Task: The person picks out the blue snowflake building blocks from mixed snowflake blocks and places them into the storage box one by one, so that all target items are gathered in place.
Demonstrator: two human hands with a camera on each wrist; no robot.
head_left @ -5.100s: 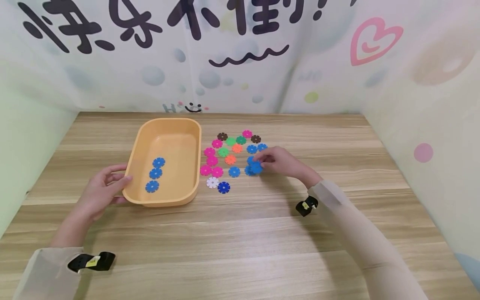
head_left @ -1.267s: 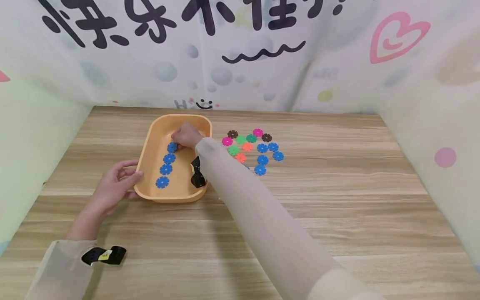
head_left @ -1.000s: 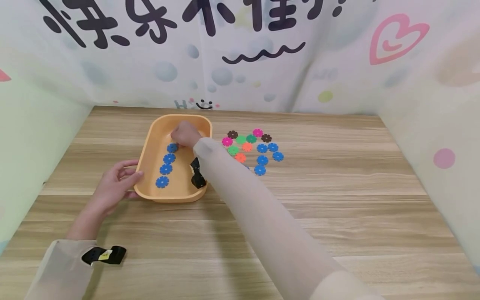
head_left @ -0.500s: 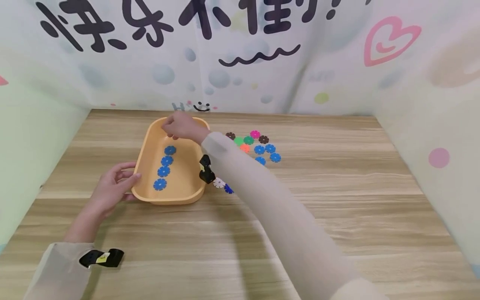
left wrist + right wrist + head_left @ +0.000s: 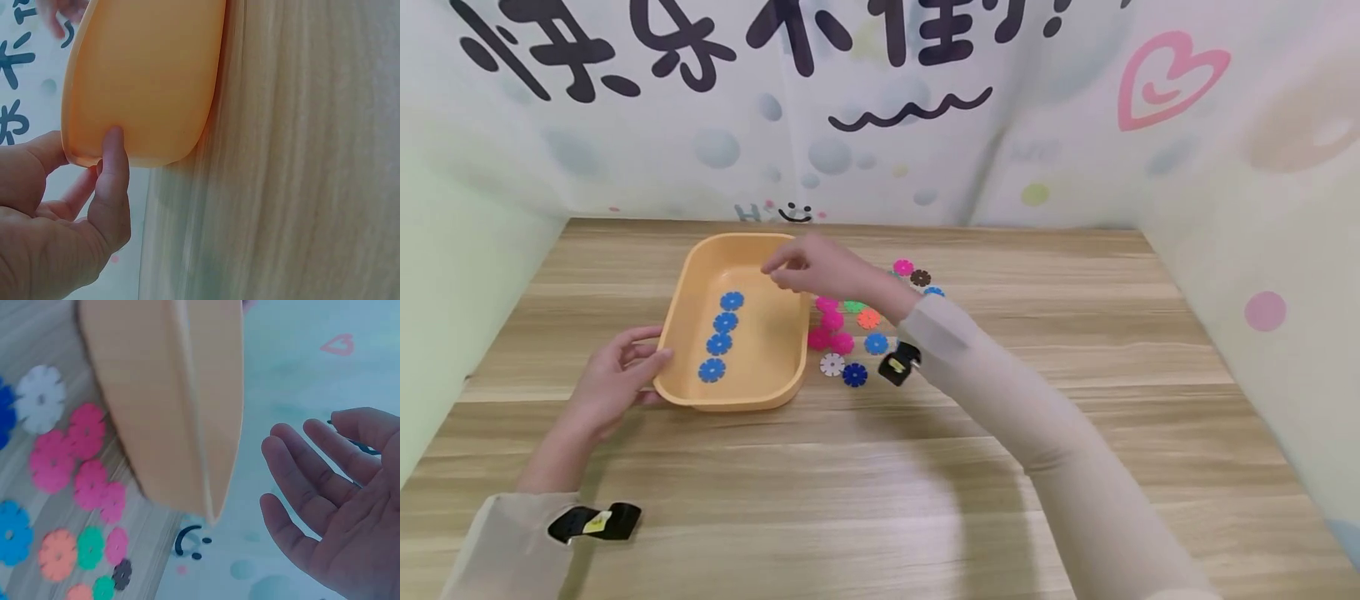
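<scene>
My left hand (image 5: 610,382) grips the near left edge of an orange plastic tray (image 5: 771,354). In the left wrist view the thumb and fingers pinch the rim of the tray (image 5: 150,75). A row of several blue notched snowflake discs (image 5: 726,322) lies flat along the left part of the tray floor. My right hand (image 5: 827,267) hovers over the tray's far right rim. In the right wrist view the right hand (image 5: 331,500) has relaxed, spread fingers and holds nothing. The right hand and forearm hide some discs on the table.
Right of the tray lie loose discs: pink discs (image 5: 831,321), a white disc (image 5: 832,364), a dark blue disc (image 5: 854,375), an orange disc (image 5: 868,318), a blue disc (image 5: 876,343) and a brown disc (image 5: 921,277). A printed cloth (image 5: 925,150) hangs behind the wooden table (image 5: 865,500).
A fourth blue disc has joined the row in the tray since the earliest frame. The right hand has lifted off the tray floor and moved right. The left hand keeps its grip.
</scene>
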